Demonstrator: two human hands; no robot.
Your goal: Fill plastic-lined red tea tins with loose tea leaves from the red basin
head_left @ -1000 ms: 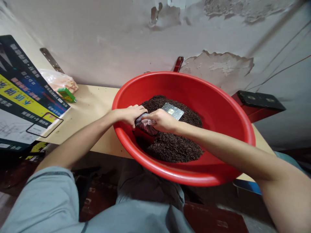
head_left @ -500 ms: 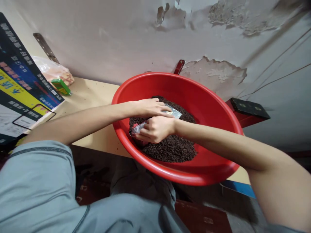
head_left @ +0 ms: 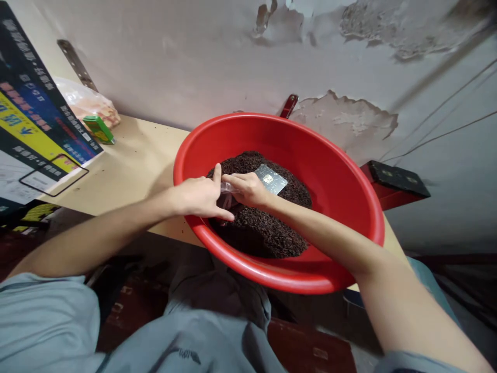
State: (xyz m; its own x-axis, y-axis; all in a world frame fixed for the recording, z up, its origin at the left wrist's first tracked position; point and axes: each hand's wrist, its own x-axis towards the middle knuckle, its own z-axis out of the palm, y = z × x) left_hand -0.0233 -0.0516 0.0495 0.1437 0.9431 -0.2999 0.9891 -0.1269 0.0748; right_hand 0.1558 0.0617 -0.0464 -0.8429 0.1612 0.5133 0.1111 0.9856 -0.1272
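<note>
A red basin [head_left: 341, 176] holds a heap of dark brown grains [head_left: 272, 233]. My right hand [head_left: 250, 189] is closed on the gathered top of a clear plastic bag [head_left: 227, 187], over the left part of the heap. Just left of it is my left hand [head_left: 200, 197], its thumb and index finger spread apart around the bag's near side. Most of the bag is hidden behind the hands. A flat silvery card [head_left: 271, 178] with a small pale mark lies on the grains behind my right hand.
The basin rests on a pale tabletop [head_left: 143, 155] against a peeling wall. At the left are a printed box [head_left: 42, 114], a green packet [head_left: 99, 129] and a plastic bag with pinkish contents [head_left: 83, 103]. A dark-topped red box [head_left: 396, 181] juts out at the right.
My left hand has moved off the card area to the left, its thumb and index finger now spread. My right hand has shifted slightly up, still on the bag. The card is more exposed.
</note>
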